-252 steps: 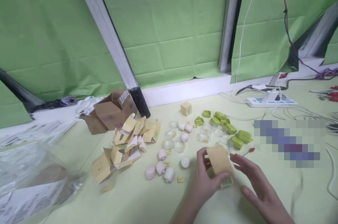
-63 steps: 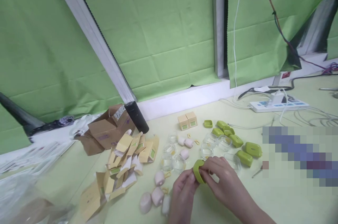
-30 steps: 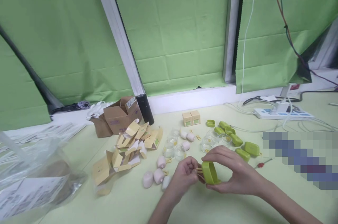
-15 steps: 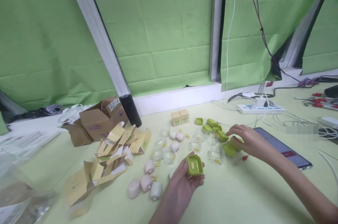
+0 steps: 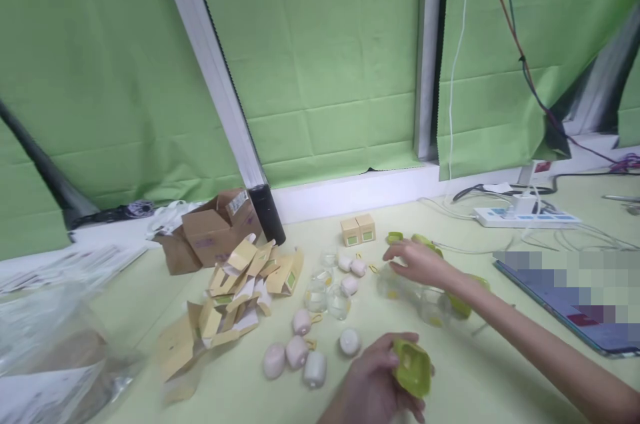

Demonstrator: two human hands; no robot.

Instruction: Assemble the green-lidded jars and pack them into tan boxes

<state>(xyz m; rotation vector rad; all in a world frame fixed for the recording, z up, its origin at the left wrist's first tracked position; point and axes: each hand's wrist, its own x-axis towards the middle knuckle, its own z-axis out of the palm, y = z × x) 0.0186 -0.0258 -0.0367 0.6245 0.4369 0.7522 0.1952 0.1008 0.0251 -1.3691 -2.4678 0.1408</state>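
Note:
My left hand (image 5: 377, 377) grips a small green square case (image 5: 413, 369), its hollow side showing, tilted above the table. My right hand (image 5: 417, 263) reaches over a group of clear plastic cases (image 5: 434, 307), fingers extended and apart, with nothing seen between them. Under and beside the right forearm are more green cases (image 5: 461, 304), partly hidden. A green case (image 5: 395, 237) lies just beyond the right fingers. Between the hands and the boxes are small pale rounded pieces (image 5: 297, 351), some with yellow loops. One round white piece (image 5: 349, 342) sits near my left hand.
Opened yellow cartons (image 5: 240, 291) are piled at left, before a brown cardboard box (image 5: 215, 231) and a black cylinder (image 5: 267, 214). Two small boxes (image 5: 358, 231) stand at the back. A power strip (image 5: 545, 218), cables and a tablet-like device (image 5: 560, 307) lie at right.
My right hand has moved left, away from the green cases, over the clear ones. The left hand with its green case has moved lower and right, and the case has tilted. The view has shifted.

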